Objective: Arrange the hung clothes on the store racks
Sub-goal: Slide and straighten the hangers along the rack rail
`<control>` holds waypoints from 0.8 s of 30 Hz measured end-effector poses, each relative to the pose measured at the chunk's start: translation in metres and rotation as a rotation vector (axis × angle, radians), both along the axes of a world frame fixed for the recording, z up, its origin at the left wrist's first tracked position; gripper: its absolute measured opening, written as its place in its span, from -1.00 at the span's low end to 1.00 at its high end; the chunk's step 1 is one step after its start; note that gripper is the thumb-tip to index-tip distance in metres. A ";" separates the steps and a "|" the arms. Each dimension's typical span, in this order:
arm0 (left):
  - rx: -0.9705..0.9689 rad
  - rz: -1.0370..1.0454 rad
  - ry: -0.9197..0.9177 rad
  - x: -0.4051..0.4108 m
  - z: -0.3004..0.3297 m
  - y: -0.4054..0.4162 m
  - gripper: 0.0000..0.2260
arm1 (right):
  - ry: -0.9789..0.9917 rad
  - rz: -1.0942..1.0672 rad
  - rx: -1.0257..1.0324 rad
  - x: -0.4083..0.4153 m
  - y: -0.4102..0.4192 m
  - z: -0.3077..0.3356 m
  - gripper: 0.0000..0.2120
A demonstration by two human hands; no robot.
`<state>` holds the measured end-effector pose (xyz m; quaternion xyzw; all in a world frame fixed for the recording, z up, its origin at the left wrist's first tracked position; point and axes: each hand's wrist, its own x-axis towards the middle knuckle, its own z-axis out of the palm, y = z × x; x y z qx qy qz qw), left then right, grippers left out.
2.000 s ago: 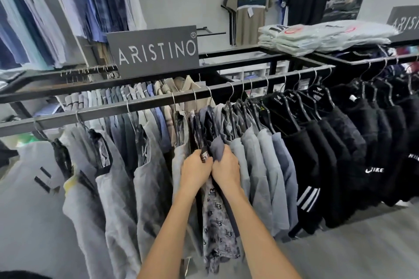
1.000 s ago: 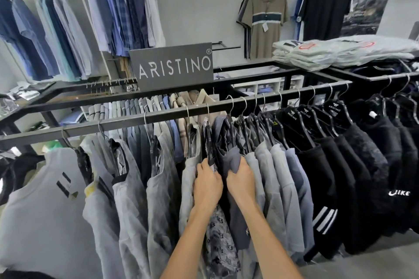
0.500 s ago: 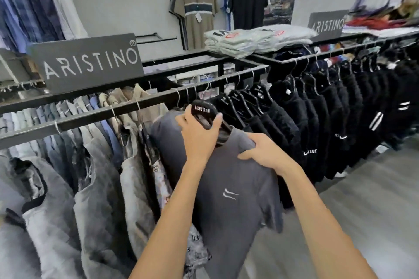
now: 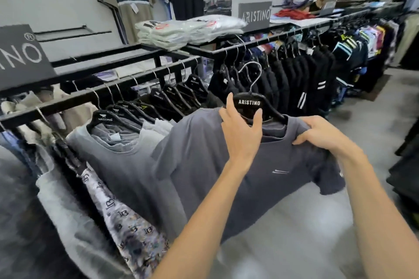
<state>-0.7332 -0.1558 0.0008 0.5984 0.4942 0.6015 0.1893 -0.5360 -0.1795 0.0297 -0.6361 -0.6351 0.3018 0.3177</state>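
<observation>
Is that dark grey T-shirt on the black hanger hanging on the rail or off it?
Off. The black plastic hanger's metal hook sits free in the air, the left hand holds it and the right hand grips the dark grey T-shirt's shoulder.

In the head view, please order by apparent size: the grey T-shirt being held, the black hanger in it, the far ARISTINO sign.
1. Grey T-shirt, clearly largest.
2. and 3. Black hanger and far ARISTINO sign look similar; the sign is much farther away and the left hand covers part of the hanger, so I do not rank them.

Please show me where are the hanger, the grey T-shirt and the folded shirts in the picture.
hanger (image 4: 249,103), head view, on its black neck plate with the brand name.
grey T-shirt (image 4: 204,161), head view, on the chest fabric.
folded shirts (image 4: 181,31), head view, on the front of the stack on the rack top.
</observation>
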 end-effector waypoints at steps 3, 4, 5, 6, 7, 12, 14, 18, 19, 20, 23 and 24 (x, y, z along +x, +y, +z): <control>-0.016 -0.061 0.009 0.030 0.001 -0.004 -0.35 | -0.010 -0.046 0.006 0.028 -0.014 0.003 -0.61; -0.022 -0.077 0.014 0.038 0.000 -0.005 -0.36 | -0.007 -0.058 0.012 0.035 -0.019 0.005 -0.58; -0.030 -0.090 0.021 0.046 0.000 -0.006 -0.37 | -0.008 -0.070 0.017 0.040 -0.024 0.007 -0.56; -0.041 -0.098 0.029 0.052 0.000 -0.006 -0.37 | -0.008 -0.082 0.020 0.044 -0.028 0.008 -0.54; -0.054 -0.099 0.037 0.057 -0.001 -0.007 -0.37 | -0.014 -0.091 0.023 0.047 -0.030 0.009 -0.53; -0.140 -0.074 0.043 0.053 -0.011 -0.001 -0.33 | -0.180 -0.112 -0.009 0.045 -0.024 0.006 -0.45; -0.167 -0.043 0.049 0.041 -0.016 0.004 -0.34 | -0.232 -0.100 -0.021 0.037 -0.016 0.001 -0.41; -0.174 -0.008 0.087 0.002 -0.019 0.017 -0.58 | -0.269 -0.092 -0.033 0.013 -0.006 0.001 -0.44; -0.173 0.004 0.094 -0.011 -0.019 0.024 -0.66 | -0.282 -0.090 -0.039 0.007 -0.004 0.002 -0.46; -0.171 0.023 0.098 -0.023 -0.018 0.031 -0.72 | -0.290 -0.092 -0.044 0.001 -0.003 0.002 -0.48; -0.204 0.063 0.103 -0.053 -0.017 0.051 -0.78 | -0.315 -0.093 -0.079 -0.019 0.002 0.001 -0.53; -0.221 0.065 0.119 -0.061 -0.020 0.057 -0.80 | -0.327 -0.095 -0.092 -0.026 0.004 -0.001 -0.53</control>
